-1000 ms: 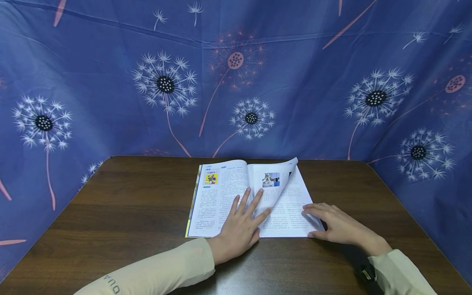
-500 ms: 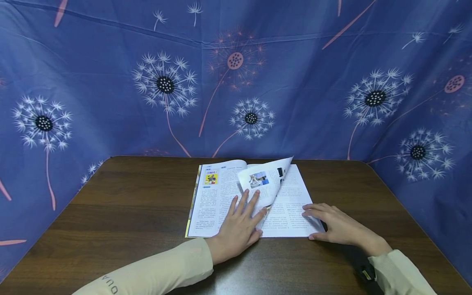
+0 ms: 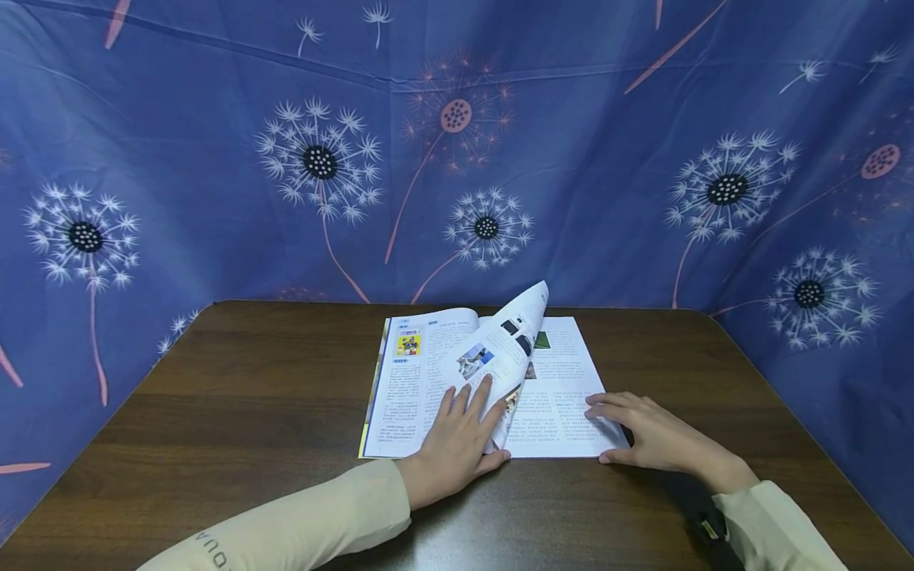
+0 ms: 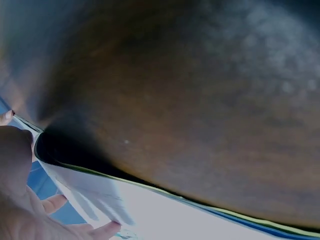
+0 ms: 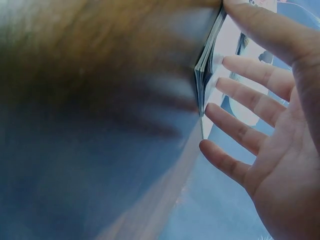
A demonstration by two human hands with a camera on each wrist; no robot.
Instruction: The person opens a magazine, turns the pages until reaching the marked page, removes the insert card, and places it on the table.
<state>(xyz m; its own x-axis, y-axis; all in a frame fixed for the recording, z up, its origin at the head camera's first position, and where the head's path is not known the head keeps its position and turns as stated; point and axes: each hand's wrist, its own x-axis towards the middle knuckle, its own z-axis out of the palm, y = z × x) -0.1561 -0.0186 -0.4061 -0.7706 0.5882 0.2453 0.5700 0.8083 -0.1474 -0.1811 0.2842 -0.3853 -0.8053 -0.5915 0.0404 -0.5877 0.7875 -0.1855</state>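
An open magazine (image 3: 564, 424) lies near the middle of the wooden table, text and small pictures on its pages. One page (image 3: 524, 317) is lifted and curled over toward the left, its tip standing above the far edge. My left hand (image 3: 453, 440) rests with spread, straight fingers on the curled page near the spine, thumb by the lower edge. At the lower right corner, my right hand (image 3: 643, 434) touches the magazine with relaxed fingers and the thumb near the bottom edge. In the right wrist view the fingertips (image 5: 232, 85) meet the page stack's edge. The palm covers part of that corner.
The brown table (image 3: 250, 381) extends to both sides of the magazine. Behind it hangs a blue cloth (image 3: 571, 159) with a dandelion pattern. A dark strapped device (image 3: 707, 523) sits at the right wrist by the pale sleeve.
The loose page has swung from the right side toward the left and curled further, uncovering pictures on the page beneath. My left hand has shifted slightly down and left; the right hand stays put.
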